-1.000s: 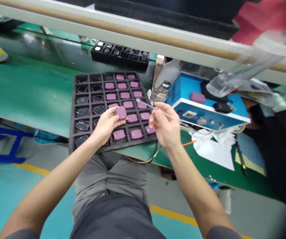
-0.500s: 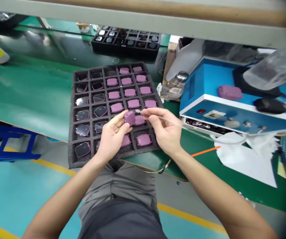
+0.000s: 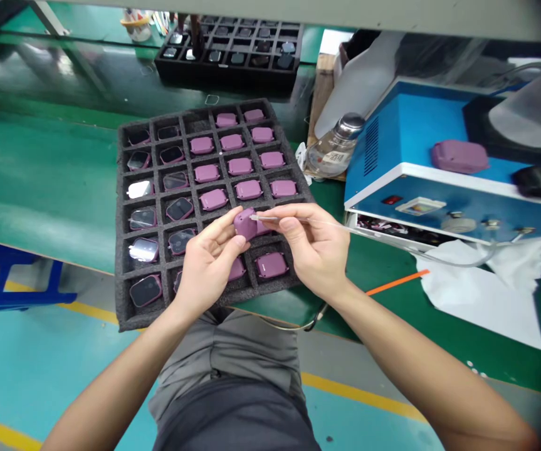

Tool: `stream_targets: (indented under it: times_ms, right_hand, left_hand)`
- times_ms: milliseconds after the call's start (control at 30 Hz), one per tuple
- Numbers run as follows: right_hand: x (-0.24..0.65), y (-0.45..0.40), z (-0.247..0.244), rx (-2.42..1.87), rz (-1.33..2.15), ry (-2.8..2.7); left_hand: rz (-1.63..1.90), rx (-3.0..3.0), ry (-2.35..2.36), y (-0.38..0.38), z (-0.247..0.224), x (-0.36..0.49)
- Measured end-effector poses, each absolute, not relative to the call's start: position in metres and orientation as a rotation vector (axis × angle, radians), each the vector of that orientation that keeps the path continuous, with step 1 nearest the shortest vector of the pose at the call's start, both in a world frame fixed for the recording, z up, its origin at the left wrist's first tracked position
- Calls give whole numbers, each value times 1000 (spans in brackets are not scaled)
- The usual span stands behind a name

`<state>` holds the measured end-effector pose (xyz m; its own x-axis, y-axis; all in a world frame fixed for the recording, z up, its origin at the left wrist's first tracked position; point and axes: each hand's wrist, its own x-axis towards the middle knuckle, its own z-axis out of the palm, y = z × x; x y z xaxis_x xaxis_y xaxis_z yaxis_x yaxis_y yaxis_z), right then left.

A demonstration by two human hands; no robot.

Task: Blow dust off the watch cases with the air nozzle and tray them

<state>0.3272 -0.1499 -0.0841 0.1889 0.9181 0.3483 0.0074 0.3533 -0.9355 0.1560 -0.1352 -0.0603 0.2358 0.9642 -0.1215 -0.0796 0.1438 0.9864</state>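
My left hand (image 3: 209,257) pinches a small purple watch case (image 3: 243,223) between thumb and fingers, tilted above the tray. In my right hand (image 3: 315,247) is a slim pen-like tool (image 3: 270,219) with a clear hose trailing from its back end. Its pale tip meets the right edge of the watch case; whether it touches is too small to tell. Beneath both hands lies a dark foam tray (image 3: 122,250) divided into compartments. Purple watch cases (image 3: 248,189) lie back-up in its right columns, and others with dark glass faces (image 3: 146,290) fill the left ones. My hands hide some compartments.
At right stands a blue machine (image 3: 378,207) with another purple case (image 3: 459,156) on top. A glass bottle (image 3: 336,147), white paper (image 3: 491,300) and an orange stick (image 3: 397,283) are nearby. Behind is a second black tray (image 3: 227,76); a shelf edge (image 3: 298,19) crosses above.
My right hand has brought the tool's tip left, from just off the watch case to its edge. The view has shifted slightly; the left hand keeps its hold.
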Motion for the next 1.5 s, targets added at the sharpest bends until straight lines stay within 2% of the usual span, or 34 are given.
stream_targets:
  times_ms: [1500]
  right_hand:
    - [327,-131,-78,-900,975,-1156]
  left_hand:
    - [1036,1222,1129,-127,-61,154]
